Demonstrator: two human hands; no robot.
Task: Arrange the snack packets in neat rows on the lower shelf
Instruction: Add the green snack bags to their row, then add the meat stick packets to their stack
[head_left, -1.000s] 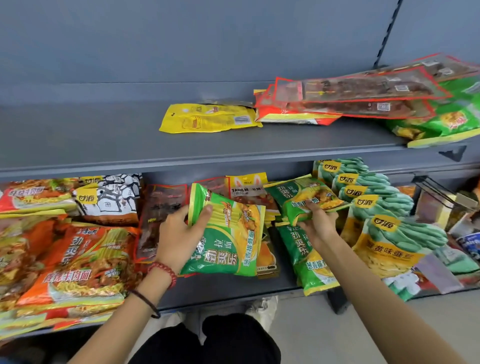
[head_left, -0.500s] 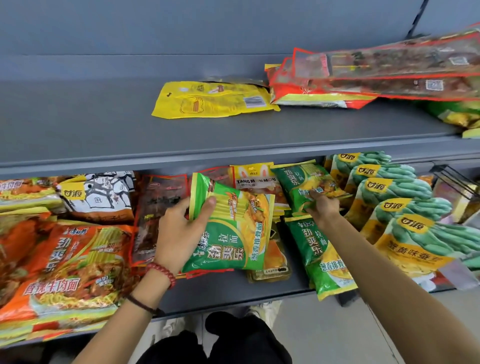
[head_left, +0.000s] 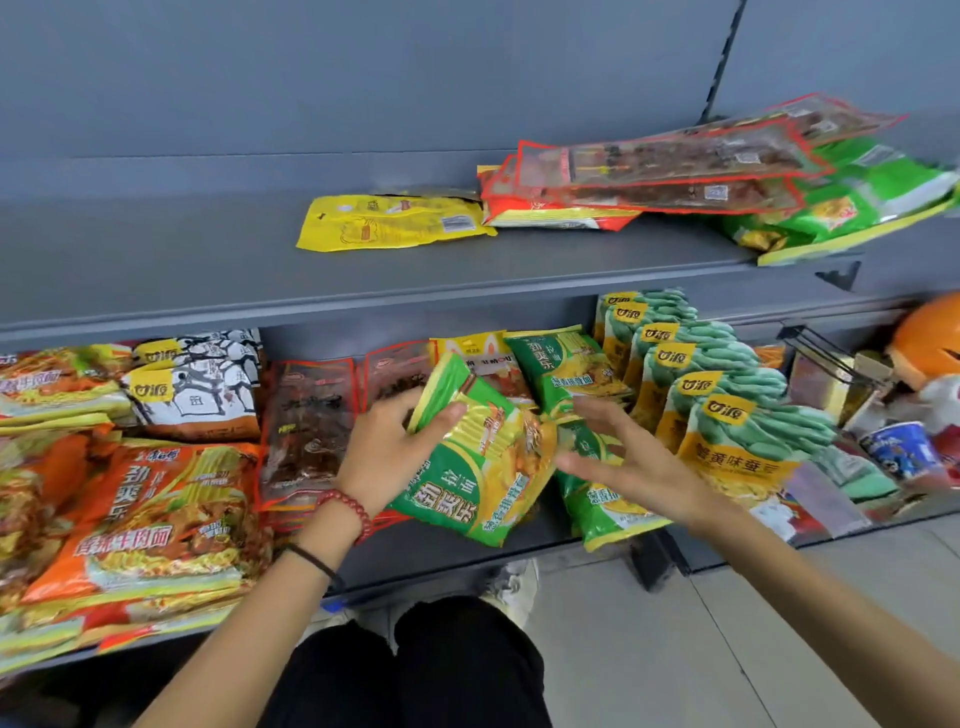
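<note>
My left hand (head_left: 387, 449) grips a green noodle packet (head_left: 467, 467) by its upper left edge, tilted above the lower shelf (head_left: 447, 548). My right hand (head_left: 623, 460) hovers just right of that packet with fingers spread and holds nothing. Behind my right hand a second green packet (head_left: 563, 364) lies on the shelf, and a third green packet (head_left: 597, 499) lies under my wrist. A row of teal and yellow snack bags (head_left: 727, 405) stands overlapped to the right. Dark red-edged packets (head_left: 311, 426) lie to the left of my left hand.
Orange noodle packets (head_left: 150, 514) pile up at the far left beside black-and-white bags (head_left: 200, 387). The upper shelf (head_left: 208, 280) holds a yellow packet (head_left: 395, 221), long red-edged packets (head_left: 649, 176) and green bags (head_left: 852, 202). A blue cup (head_left: 901, 449) and clutter sit far right.
My right hand has let go of the back green packet and pulled toward me, opening beside the held packet. The left hand keeps its grip, and the packet has tilted a little.
</note>
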